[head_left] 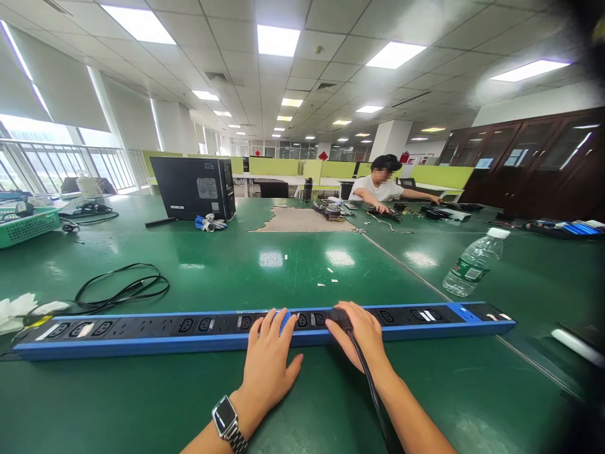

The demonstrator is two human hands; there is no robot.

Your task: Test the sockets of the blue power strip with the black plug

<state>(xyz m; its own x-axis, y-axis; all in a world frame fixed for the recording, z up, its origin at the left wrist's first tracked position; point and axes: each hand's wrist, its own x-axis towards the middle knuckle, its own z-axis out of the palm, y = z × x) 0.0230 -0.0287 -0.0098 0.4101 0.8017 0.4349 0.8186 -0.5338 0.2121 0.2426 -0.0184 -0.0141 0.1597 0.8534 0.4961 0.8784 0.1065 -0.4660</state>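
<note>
A long blue and black power strip (217, 343) with several sockets lies across the green table in front of me. My left hand (273, 353) rests on top of it near the middle, fingers spread, holding nothing. To the right, my right hand (362, 334) is closed around a black power plug (341, 318) at one of the sockets. How far the plug sits in the socket cannot be made out. Its black cord (366, 372) runs down towards me beside my right forearm. A watch (225, 416) is on my left wrist.
A coiled black cable (127, 287) lies behind the strip's left part. A plastic bottle (475, 265) stands at the right. Farther back are a black computer case (193, 189), a green basket (31, 227) and blue-white gloves (210, 222). A co-worker (378, 183) handles parts across the table.
</note>
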